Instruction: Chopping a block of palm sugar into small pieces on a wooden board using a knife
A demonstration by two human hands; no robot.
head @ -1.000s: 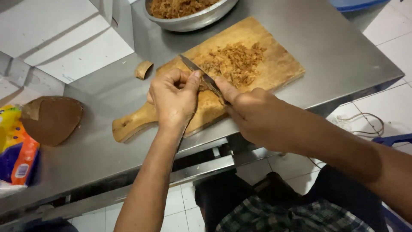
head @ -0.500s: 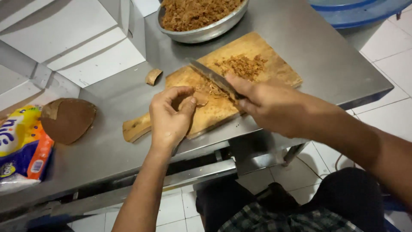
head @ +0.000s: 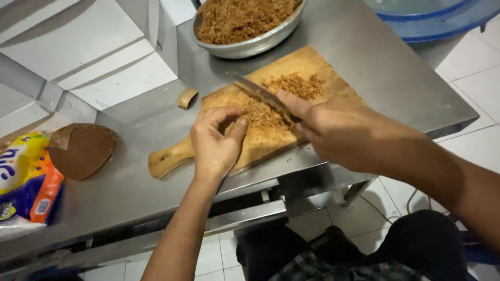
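The step in hand looks like fine chopping of a brown block on the wooden cutting board (head: 291, 135). The right hand (head: 344, 130) is clenched around the handle of a knife (head: 260, 93), its blade slanting far-left over the board. The left hand (head: 216, 140) curls, fingertips pressed on what it steadies; that piece is mostly hidden beneath the fingers. Brown shavings (head: 294, 86) lie on the board, just beyond the blade. The next stroke would need the blade kept clear of the left fingertips, which sit very near it. A metal bowl (head: 250, 47) of the same shavings stands at the far edge of the steel table (head: 406, 88).
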